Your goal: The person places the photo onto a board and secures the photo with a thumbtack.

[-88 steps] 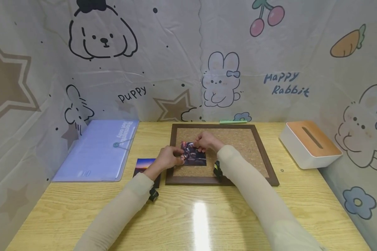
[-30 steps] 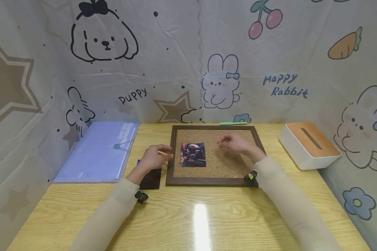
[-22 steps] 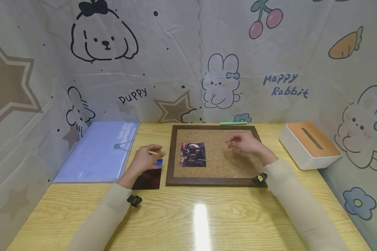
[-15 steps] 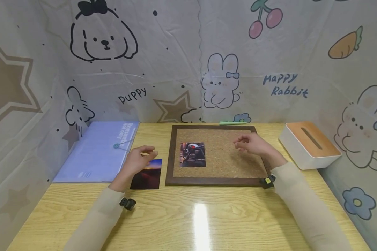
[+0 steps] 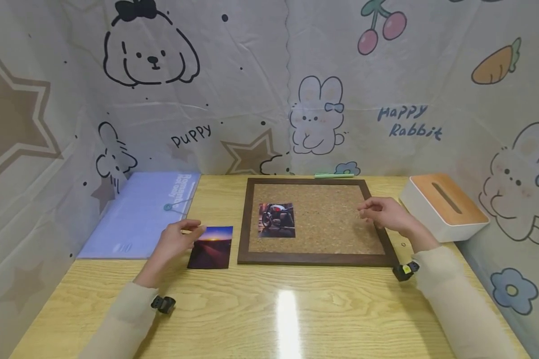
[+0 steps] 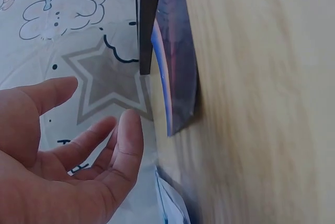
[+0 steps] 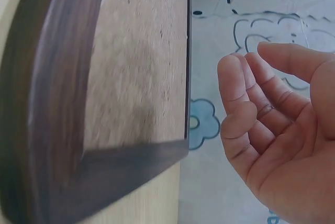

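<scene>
The left hand (image 5: 172, 242) hangs near the sunset photo (image 5: 213, 252) on the tabletop (image 5: 233, 309); the right hand (image 5: 388, 214), at the corkboard (image 5: 328, 219)'s right edge. Both are empty and relaxed, presumably because the motorcycle photo (image 5: 277, 220), flat inside the corkboard's left edge, needs no support.

The person's left forearm (image 5: 117, 321) and right forearm (image 5: 464, 304) extend forward, well apart, each slanting inward. The left hand (image 5: 174, 243) hangs raised, its thumb (image 6: 55, 93) spread from gently bent fingers (image 6: 130, 140). The raised right hand (image 5: 390, 215) has loosely curled fingers, its thumb near their tips.
</scene>
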`<state>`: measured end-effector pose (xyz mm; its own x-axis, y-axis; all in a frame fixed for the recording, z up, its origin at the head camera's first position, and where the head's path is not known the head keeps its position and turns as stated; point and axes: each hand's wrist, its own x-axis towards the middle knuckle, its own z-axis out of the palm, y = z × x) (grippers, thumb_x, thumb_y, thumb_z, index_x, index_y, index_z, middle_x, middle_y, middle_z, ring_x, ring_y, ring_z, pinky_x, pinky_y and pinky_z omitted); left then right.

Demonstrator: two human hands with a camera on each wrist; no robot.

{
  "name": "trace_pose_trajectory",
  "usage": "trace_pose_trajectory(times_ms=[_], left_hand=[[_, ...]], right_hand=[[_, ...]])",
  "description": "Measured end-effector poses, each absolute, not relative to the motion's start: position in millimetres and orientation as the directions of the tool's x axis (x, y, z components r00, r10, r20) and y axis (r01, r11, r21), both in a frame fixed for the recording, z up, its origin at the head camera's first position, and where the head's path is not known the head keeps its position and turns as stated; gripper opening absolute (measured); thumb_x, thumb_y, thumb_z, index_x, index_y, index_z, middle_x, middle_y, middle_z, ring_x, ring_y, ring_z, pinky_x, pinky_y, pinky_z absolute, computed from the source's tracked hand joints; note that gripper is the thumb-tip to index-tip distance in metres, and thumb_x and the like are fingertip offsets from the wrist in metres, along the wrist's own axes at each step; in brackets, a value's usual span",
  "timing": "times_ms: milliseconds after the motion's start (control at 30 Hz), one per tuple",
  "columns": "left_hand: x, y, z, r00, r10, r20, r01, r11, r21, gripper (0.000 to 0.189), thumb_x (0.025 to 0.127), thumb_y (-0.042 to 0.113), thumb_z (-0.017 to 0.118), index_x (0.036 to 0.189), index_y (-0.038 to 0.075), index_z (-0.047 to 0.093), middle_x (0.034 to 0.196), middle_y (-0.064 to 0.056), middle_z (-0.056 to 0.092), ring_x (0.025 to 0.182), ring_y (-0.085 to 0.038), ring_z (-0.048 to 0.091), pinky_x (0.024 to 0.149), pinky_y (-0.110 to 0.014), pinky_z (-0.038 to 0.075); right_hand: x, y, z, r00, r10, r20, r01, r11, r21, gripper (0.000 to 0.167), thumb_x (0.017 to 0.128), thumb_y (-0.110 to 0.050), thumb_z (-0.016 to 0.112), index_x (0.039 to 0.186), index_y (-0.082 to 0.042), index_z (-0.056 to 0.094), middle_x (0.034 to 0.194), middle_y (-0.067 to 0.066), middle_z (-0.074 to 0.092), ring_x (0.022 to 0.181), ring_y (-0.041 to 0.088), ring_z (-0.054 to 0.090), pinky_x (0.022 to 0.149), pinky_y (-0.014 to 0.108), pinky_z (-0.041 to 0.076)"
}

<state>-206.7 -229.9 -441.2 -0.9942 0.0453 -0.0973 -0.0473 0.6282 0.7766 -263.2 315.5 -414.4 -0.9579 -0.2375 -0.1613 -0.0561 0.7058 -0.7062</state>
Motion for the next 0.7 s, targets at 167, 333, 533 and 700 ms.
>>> trace_pose_trajectory(times_ms=[167,333,533,700], left_hand=[[-202,-235,-444,-0.991,0.03,-0.129,-0.079,0.648,0.757,0.055,0.099,0.036,0.061,0.139,-0.001,0.055,0.129,-0.029,0.059,0.093,-0.031,0.073,0.075,-0.033,0.061],[-197,-240,-446,-0.98,0.039,-0.193,-0.122,0.651,0.749,0.054,0.099,0.032,0.062,0.141,0.0,0.052,0.132,-0.028,0.057,0.091,-0.027,0.071,0.075,-0.036,0.06],[-196,-241,-451,-0.97,0.043,-0.239,-0.144,0.691,0.708,0.062,0.091,0.029,0.073,0.142,0.001,0.051,0.138,-0.028,0.056,0.111,-0.037,0.065,0.08,-0.038,0.059],[-197,-240,-454,-0.973,0.05,-0.227,-0.119,0.731,0.671,0.064,0.087,0.024,0.077,0.141,0.0,0.052,0.137,-0.029,0.057,0.125,-0.045,0.055,0.091,-0.046,0.055]], right_hand=[[-255,330,-415,-0.958,-0.234,-0.168,-0.041,0.688,-0.725,0.04,0.104,-0.029,0.053,0.129,0.002,0.057,0.12,0.022,0.067,0.092,0.029,0.066,0.067,0.035,0.054],[-250,343,-418,-0.962,-0.21,-0.174,-0.015,0.68,-0.733,0.041,0.104,-0.029,0.053,0.129,0.002,0.056,0.114,0.021,0.069,0.086,0.02,0.067,0.061,0.032,0.052],[-244,358,-422,-0.966,-0.184,-0.179,0.004,0.687,-0.726,0.044,0.104,-0.032,0.052,0.129,0.003,0.056,0.12,0.025,0.066,0.089,0.021,0.067,0.062,0.033,0.052],[-239,363,-425,-0.968,-0.168,-0.187,0.02,0.691,-0.723,0.044,0.105,-0.034,0.051,0.129,0.003,0.056,0.121,0.025,0.066,0.092,0.023,0.065,0.064,0.034,0.053]])
